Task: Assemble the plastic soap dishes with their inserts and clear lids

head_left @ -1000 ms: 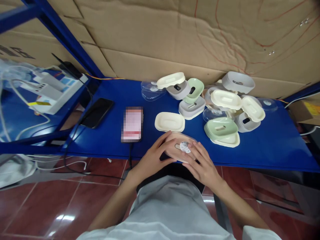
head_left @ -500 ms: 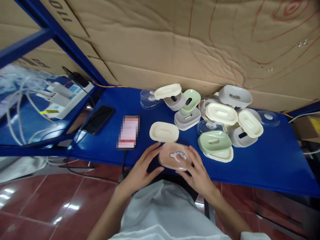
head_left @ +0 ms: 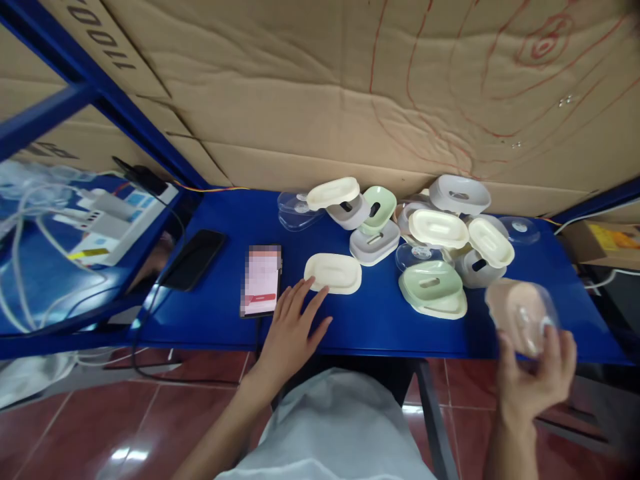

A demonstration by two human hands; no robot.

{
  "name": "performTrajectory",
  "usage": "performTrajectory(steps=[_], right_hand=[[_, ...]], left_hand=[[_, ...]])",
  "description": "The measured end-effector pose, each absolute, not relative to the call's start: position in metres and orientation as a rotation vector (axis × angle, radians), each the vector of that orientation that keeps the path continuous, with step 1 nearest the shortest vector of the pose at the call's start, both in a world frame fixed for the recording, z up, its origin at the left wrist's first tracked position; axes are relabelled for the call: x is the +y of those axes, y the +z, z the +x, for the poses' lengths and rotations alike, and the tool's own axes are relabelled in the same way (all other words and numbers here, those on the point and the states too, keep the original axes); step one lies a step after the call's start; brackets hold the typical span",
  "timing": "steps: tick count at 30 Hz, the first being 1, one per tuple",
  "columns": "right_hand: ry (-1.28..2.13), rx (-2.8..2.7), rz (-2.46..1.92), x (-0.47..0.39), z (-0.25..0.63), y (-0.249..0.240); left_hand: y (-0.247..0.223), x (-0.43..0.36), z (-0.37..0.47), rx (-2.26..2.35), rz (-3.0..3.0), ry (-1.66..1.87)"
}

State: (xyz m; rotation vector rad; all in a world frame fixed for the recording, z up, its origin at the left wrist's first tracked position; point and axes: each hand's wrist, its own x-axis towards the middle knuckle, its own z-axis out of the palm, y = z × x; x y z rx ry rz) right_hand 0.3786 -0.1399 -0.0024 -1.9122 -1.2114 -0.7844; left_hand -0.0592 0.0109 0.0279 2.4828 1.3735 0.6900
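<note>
My right hand [head_left: 537, 373] grips a pink soap dish [head_left: 517, 317] with a clear lid, held tilted above the right end of the blue table; it is slightly blurred. Fingers spread, my left hand [head_left: 295, 327] reaches over the table, its fingertips at the near edge of a cream oval tray [head_left: 334, 273]. Whether they press on the tray I cannot tell. Between the hands lies a green dish [head_left: 431, 285] on a cream tray.
Several grey, green and cream dish parts [head_left: 440, 228] and clear lids [head_left: 297, 212] are piled at the back. Left are a lit phone [head_left: 262, 280], a dark phone [head_left: 194, 260] and a power strip [head_left: 125, 223]. Cardboard [head_left: 280, 87] stands behind the blue table [head_left: 370, 327].
The pink soap dish has moved from between both hands to the far right, in my right hand alone. My left hand has let go and moved to the cream tray.
</note>
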Motion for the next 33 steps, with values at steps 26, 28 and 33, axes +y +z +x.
performTrajectory(steps=[26, 28, 33], right_hand=[[0.05, -2.341, -1.204, -0.03, 0.218, 0.039], [0.089, -2.423, -1.168, -0.029, 0.204, 0.035], [0.149, -2.538, -1.083, -0.033, 0.2, 0.027]], left_hand=[[0.011, -0.014, -0.038, 1.232, 2.467, 0.836], [0.012, -0.011, -0.04, 1.194, 2.527, 0.796], [0.013, -0.006, -0.046, 1.144, 2.613, 0.819]])
